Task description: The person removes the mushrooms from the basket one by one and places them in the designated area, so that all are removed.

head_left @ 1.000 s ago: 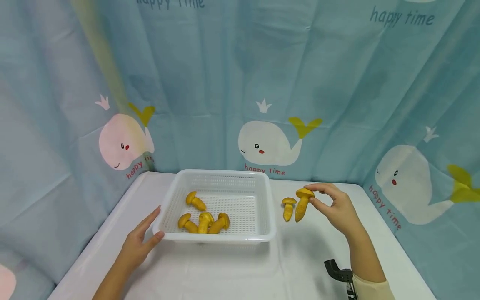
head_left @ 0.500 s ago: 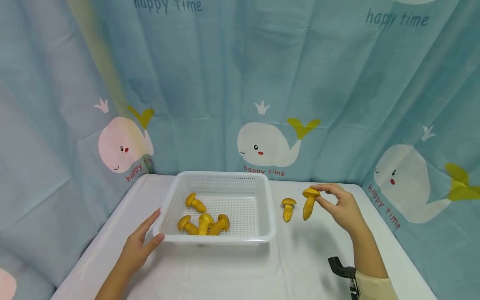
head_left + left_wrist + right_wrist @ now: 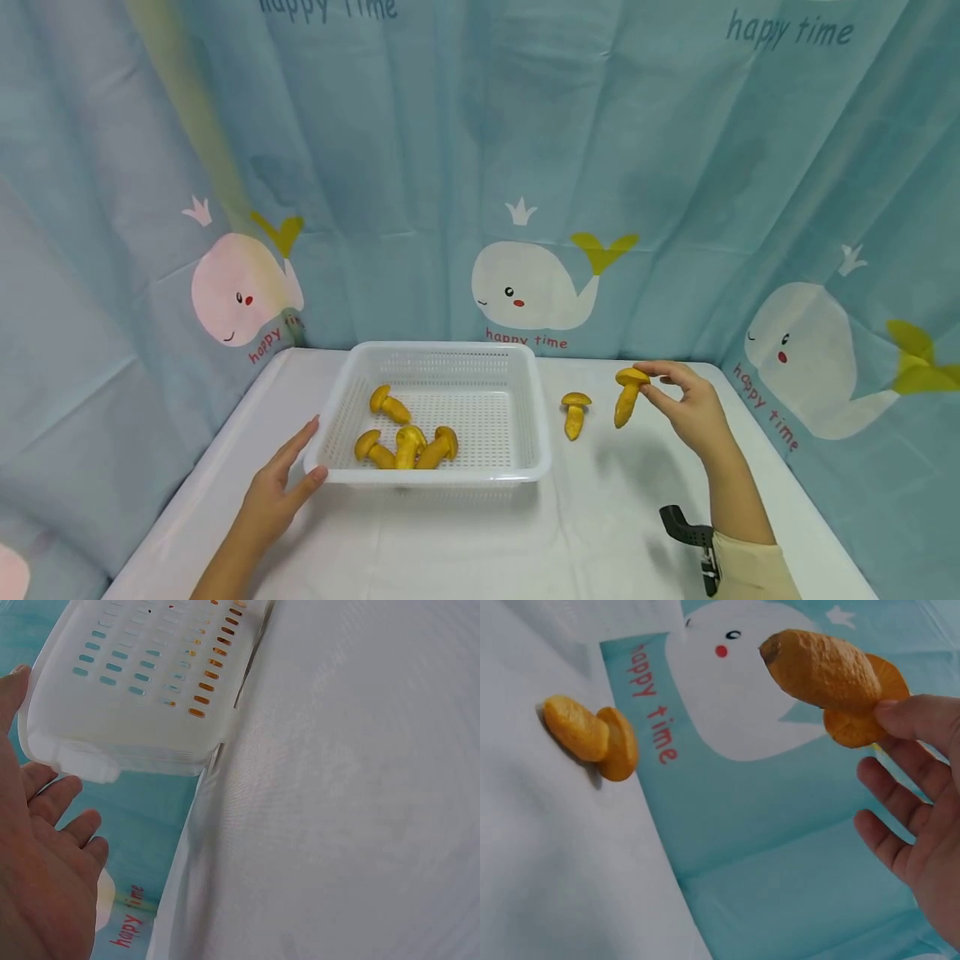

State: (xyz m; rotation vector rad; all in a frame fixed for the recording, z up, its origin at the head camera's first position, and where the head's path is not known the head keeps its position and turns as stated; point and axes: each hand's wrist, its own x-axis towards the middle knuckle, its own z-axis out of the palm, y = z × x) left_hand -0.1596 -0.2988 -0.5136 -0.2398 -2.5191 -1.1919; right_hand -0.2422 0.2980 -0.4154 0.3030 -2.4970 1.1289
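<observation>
My right hand (image 3: 693,408) pinches a yellow mushroom (image 3: 628,398) by its cap between thumb and fingers, stem pointing down, lifted above the table. In the right wrist view the same mushroom (image 3: 825,675) shows its stem toward the camera. A second yellow mushroom (image 3: 575,415) lies on the table, between the held one and the basket. At the white plastic basket's (image 3: 543,417) left front corner, my left hand (image 3: 273,500) rests with fingers extended along the rim. The left wrist view shows the thumb at the basket's rim (image 3: 45,750) and the other fingers loosely bent.
Several mushrooms (image 3: 405,446) lie inside the basket, toward its left side. A white cloth covers the table (image 3: 450,550). Behind and at both sides hangs a blue curtain (image 3: 420,167) printed with whales. A black curved mount (image 3: 686,529) sticks out from my right wrist.
My right hand has carried the held mushroom to the right, away from the one lying on the table. The left hand and the basket stay in place.
</observation>
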